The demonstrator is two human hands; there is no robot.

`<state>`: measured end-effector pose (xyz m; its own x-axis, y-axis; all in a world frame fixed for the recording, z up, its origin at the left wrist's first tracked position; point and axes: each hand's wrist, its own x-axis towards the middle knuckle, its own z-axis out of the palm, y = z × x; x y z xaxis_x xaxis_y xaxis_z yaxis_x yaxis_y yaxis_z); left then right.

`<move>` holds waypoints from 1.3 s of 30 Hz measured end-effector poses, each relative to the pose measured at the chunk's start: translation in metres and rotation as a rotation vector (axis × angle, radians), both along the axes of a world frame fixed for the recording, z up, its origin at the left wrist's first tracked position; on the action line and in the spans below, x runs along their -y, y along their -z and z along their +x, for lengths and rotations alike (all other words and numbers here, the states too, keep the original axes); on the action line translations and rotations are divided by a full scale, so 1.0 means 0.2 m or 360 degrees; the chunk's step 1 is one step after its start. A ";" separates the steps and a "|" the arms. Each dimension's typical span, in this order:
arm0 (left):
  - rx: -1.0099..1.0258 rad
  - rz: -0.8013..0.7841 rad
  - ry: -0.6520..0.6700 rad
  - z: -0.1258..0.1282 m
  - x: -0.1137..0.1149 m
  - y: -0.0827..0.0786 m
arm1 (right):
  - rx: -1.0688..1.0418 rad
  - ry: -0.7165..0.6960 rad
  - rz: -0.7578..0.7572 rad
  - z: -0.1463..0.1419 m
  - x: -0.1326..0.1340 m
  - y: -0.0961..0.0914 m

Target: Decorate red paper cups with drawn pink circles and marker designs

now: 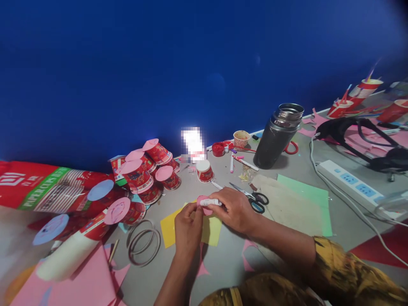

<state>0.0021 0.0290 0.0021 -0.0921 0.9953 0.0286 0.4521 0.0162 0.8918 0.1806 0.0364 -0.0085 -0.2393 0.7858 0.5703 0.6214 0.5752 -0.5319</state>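
Above a yellow paper sheet (168, 227), my left hand (188, 225) pinches a small round piece of pink paper (201, 199) at its edge. My right hand (237, 208) is closed around a white glue stick (209, 202) lying across that pink piece; its tip is hard to make out. Just beyond my hands, a red patterned paper cup (205, 173) stands upside down with its white base up. Black-handled scissors (259, 199) rest beside my right hand, blades open.
Red paper cups with pink discs (138, 172) are piled at the left, near a cup package (47, 187). A dark flask (277, 138) stands uncapped. Green paper (314, 199), a power strip (353, 185) with cable and a black headset strap (347, 136) occupy the right. Metal rings (144, 246) lie left.
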 end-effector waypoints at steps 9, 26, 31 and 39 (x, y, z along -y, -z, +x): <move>-0.0036 -0.0001 0.0012 0.01 0.01 0.00 | 0.0040 0.0055 0.0156 -0.01 0.01 0.01; 0.0137 -0.0099 -0.0035 -0.04 -0.01 -0.07 | -0.0196 0.0023 0.0078 -0.01 0.00 0.00; 0.0102 -0.0109 0.0187 0.00 0.01 -0.09 | -0.0170 0.0051 0.0004 0.00 -0.02 0.00; 0.0079 -0.0110 0.0218 0.00 0.01 -0.07 | -0.0395 0.0006 -0.0284 0.03 -0.06 -0.02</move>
<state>0.0024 0.0266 0.0153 0.0450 0.9981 -0.0414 0.4098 0.0194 0.9120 0.1863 0.0478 -0.0050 -0.1067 0.8795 0.4638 0.4615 0.4570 -0.7604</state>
